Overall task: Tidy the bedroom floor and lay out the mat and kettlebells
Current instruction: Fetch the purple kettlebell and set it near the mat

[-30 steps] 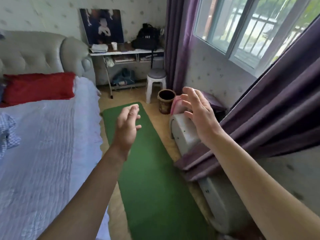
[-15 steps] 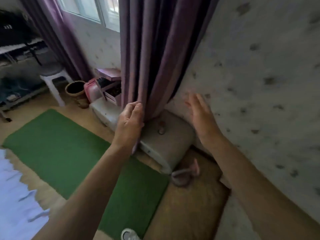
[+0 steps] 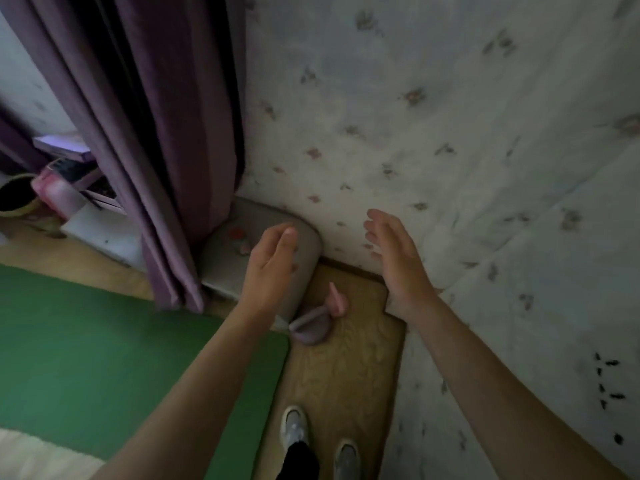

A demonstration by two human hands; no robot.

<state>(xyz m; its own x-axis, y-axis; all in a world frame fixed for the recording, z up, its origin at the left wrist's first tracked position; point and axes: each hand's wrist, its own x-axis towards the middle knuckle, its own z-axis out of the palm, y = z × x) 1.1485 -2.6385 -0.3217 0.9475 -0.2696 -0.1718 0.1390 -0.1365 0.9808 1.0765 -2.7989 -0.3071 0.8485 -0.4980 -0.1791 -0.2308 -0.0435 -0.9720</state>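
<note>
Hovering above the kettlebells (image 3: 313, 325), left hand (image 3: 273, 268) and right hand (image 3: 398, 258) loose-fingered, empty.
Green mat (image 3: 104, 341) lies flat; just past its corner the kettlebells sit beside a grey cushion (image 3: 225, 268). A hasty one-handed grab could slip and drop onto the shoes (image 3: 294, 427).

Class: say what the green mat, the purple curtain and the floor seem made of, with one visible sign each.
Green mat: likely foam or rubber, matt; flat, even, rounded corner. Purple curtain: cloth, matt; hangs in soft folds. Floor: wood-grain print, slight sheen; perhaps vinyl or laminate.
</note>
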